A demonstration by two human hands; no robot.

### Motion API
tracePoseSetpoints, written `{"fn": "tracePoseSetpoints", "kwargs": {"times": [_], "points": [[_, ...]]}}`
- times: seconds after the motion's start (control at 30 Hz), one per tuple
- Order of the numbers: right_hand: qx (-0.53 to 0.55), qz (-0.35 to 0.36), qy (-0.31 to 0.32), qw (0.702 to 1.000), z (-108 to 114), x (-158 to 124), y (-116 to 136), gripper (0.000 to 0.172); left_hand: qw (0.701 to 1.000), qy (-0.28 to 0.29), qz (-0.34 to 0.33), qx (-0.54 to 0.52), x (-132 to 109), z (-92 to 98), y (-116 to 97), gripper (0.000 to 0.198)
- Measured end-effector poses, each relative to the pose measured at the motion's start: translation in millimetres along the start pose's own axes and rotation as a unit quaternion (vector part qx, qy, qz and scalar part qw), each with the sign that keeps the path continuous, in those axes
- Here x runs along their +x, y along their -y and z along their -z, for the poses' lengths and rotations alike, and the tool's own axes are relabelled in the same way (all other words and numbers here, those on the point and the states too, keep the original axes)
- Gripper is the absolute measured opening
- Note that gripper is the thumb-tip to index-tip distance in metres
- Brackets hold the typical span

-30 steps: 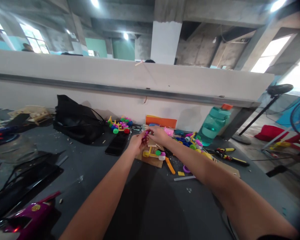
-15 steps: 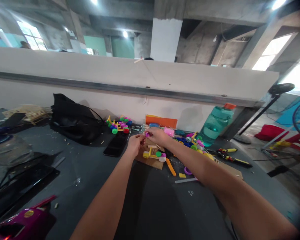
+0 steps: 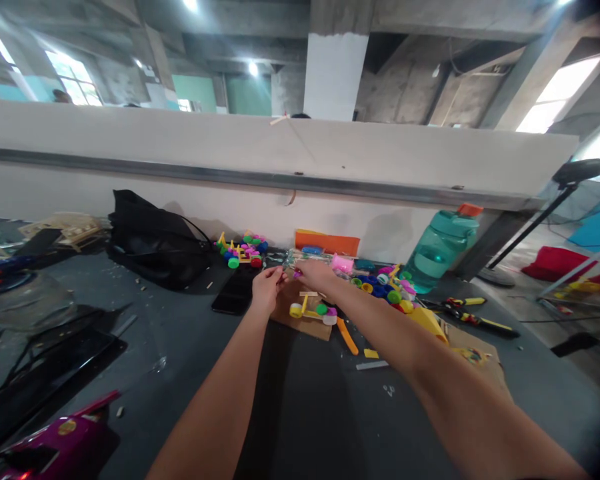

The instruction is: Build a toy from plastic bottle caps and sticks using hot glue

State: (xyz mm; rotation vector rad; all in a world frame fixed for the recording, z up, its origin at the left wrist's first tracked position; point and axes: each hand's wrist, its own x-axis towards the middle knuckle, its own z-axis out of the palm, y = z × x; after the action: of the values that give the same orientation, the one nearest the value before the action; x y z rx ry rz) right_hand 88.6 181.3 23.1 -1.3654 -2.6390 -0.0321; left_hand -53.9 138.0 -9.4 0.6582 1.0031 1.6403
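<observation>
My left hand (image 3: 266, 291) is closed in a pinch above the left edge of a cardboard piece (image 3: 300, 325); whatever lies between its fingertips is too small to make out. Just to its right, my right hand (image 3: 316, 275) has its fingers bent down around a small purple piece (image 3: 297, 273), mostly covered by the fingers. A narrow gap separates the two hands. Below them on the cardboard sits a small toy car (image 3: 310, 312) with a yellow frame and round wheels in yellow, green, purple and white.
A black phone (image 3: 231, 292) and finished-looking toy cars (image 3: 243, 253) lie to the left, near a black bag (image 3: 155, 240). Rightward are an orange cutter (image 3: 347, 337), coloured caps (image 3: 380, 287), a teal bottle (image 3: 437, 250) and pliers (image 3: 473, 317). A magenta glue gun (image 3: 55, 443) sits front left.
My hands have drawn slightly apart; before, the fingertips met at the purple piece. It now stays by my right hand. The view has shifted a little.
</observation>
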Motion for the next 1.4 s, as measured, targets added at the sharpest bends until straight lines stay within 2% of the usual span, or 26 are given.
{"fn": "tracePoseSetpoints", "kwargs": {"times": [0.1,0.23,0.27,0.33,0.43,0.47,0.57,0.63,0.7,0.77,0.83,1.0,1.1,1.17,1.27,1.4], "points": [[-0.002,0.005,0.01,1.0,0,1,4,0.02,1.0,0.001,0.004,-0.01,0,1.0,1,0.017],[0.003,-0.008,-0.017,1.0,23,-13,3,0.04,0.999,-0.014,-0.004,-0.034,3,2.8,-7,0.012],[0.007,-0.019,-0.035,0.999,31,-21,3,0.044,0.999,-0.017,-0.008,-0.041,4,2.4,-12,0.01],[0.074,-0.047,-0.113,0.99,49,-46,3,0.047,0.998,-0.019,-0.019,-0.054,3,-2.3,-25,0.007],[0.165,-0.056,-0.172,0.969,74,-101,8,0.045,0.997,0.001,-0.045,-0.07,-12,-23.6,-49,0.003],[0.187,-0.055,-0.189,0.962,81,-122,11,0.044,0.996,0.02,-0.055,-0.071,-23,-34.7,-57,0.005],[0.238,-0.076,-0.224,0.942,93,-180,20,0.041,0.986,0.142,-0.078,-0.027,-72,-72.9,-69,0.017],[0.292,-0.109,-0.255,0.915,93,-207,24,0.037,0.97,0.237,-0.04,0.029,-111,-93.8,-65,0.021],[0.349,-0.131,-0.287,0.883,86,-223,26,0.032,0.948,0.309,-0.004,0.073,-148,-104.0,-53,0.022],[0.387,-0.138,-0.3,0.861,72,-232,29,0.027,0.935,0.337,0.027,0.104,-176,-101.6,-34,0.025],[0.411,-0.136,-0.288,0.854,56,-235,32,0.027,0.933,0.329,0.051,0.139,-192,-89.3,-13,0.03],[0.414,-0.096,-0.243,0.872,26,-241,43,0.023,0.958,0.206,0.078,0.186,-198,-52.6,26,0.04],[0.391,-0.063,-0.219,0.892,20,-245,44,0.025,0.962,0.191,0.08,0.178,-196,-44.6,36,0.041],[0.371,-0.063,-0.224,0.899,18,-246,41,0.024,0.958,0.205,0.073,0.185,-196,-43.7,38,0.04],[0.347,-0.067,-0.245,0.903,14,-246,35,0.009,0.95,0.233,0.086,0.191,-196,-43.2,39,0.04],[0.309,-0.046,-0.255,0.915,16,-245,31,0.015,0.945,0.252,0.116,0.176,-193,-40.9,38,0.033]]}}
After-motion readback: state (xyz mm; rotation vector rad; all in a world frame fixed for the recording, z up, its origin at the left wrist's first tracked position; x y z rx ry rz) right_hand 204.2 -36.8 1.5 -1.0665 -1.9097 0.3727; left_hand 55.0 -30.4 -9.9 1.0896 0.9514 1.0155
